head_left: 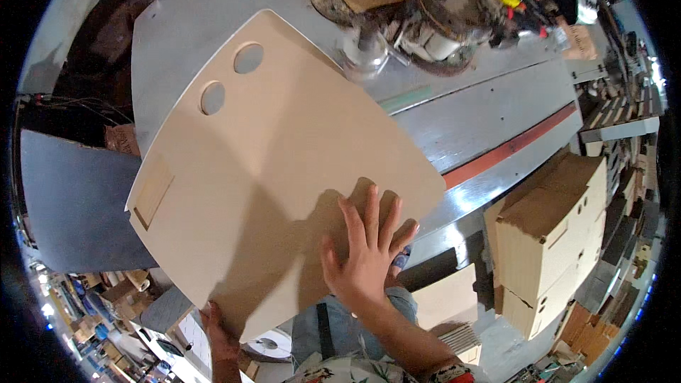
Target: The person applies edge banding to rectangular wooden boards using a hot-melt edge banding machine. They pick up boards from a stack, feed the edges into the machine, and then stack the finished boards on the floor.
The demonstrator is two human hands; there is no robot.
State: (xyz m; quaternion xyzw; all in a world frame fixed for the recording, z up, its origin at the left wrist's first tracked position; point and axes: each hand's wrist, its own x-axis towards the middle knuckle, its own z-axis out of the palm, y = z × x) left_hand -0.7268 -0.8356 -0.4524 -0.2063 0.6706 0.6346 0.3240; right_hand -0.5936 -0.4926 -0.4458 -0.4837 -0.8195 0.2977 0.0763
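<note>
A large tan board (pixel 277 163) lies tilted across the metal machine table in front of me. Two round holes pierce it near its far left edge, and a small rectangular cutout (pixel 154 191) sits at its left corner. My left hand (pixel 220 333) grips the board's near edge at the lower left, its fingers partly hidden. Over the near right part of the board, my right hand (pixel 365 262) is spread palm down with fingers apart. Shadows of the hand and arm fall on the board; whether the palm presses on it is hard to tell.
The grey metal table (pixel 489 120) carries a red strip (pixel 514 145) along its right side. A dusty machine head (pixel 447 0) stands at the far side. Stacked tan panels (pixel 550 241) with holes stand at right. A dark grey panel (pixel 78 202) is at left.
</note>
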